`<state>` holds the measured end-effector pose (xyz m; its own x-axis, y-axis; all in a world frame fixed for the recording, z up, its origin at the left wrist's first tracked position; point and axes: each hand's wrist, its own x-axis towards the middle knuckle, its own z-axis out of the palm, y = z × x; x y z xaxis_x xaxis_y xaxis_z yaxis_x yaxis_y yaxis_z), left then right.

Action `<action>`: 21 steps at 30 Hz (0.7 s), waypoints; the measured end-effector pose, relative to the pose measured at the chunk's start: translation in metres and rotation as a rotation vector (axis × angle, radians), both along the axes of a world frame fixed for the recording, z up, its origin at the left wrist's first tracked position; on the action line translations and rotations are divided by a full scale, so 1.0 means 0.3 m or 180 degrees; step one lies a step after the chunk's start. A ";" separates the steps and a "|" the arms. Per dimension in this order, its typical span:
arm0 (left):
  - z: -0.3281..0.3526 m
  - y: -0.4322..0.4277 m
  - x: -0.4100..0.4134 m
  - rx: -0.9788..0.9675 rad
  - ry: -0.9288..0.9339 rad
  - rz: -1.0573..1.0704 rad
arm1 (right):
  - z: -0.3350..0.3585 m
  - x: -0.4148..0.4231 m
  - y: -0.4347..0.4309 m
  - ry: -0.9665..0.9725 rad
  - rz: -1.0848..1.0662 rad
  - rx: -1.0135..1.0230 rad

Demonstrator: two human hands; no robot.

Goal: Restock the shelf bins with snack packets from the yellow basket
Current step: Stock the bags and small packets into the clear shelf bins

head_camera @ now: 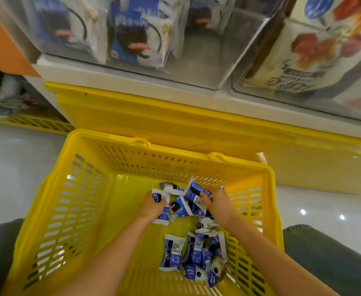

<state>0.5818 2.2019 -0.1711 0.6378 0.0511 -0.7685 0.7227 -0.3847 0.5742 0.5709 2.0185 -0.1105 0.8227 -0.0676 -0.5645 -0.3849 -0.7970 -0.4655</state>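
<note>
Below, glossy white floor [15,178], yellow basket [85,167] — shelf bins [207,67] above

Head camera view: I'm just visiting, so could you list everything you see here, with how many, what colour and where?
yellow basket: one, yellow, on the floor before the shelf
snack packets: roughly a dozen, overlapping, blue and white, in the basket's right half
shelf bins: two, clear, on the white ledge above the basket
larger packs: three showing, blue and white, in the left bin
red-print packs: count unclear, cream with red, in the right bin
floor: pale, glossy
left hand: grips a packet in the basket
right hand: grips another packet
knees: two, grey trousers, either side of the basket
</note>
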 end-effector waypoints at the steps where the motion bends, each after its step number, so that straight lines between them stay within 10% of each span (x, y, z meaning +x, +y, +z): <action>1: 0.018 0.009 -0.008 -0.0097 -0.0005 -0.0014 | 0.022 -0.010 0.009 -0.0052 -0.0093 0.0107; 9: 0.236 -0.008 -0.071 -0.1458 0.0476 0.0743 | 0.233 -0.083 0.098 -0.0698 -0.0432 0.0447; 15: 0.395 -0.016 -0.120 -0.2614 0.0339 0.1038 | 0.368 -0.143 0.172 -0.0915 0.1094 -0.0367; 21: 0.510 0.039 -0.099 -0.2717 -0.0232 0.1142 | 0.454 -0.200 0.191 -0.1523 0.1593 0.0184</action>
<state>0.5520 2.2136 -0.0181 0.7415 -0.3099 -0.5951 0.6677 0.4288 0.6086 0.5109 2.0759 0.0259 0.9064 0.4041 -0.1233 0.2805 -0.7939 -0.5395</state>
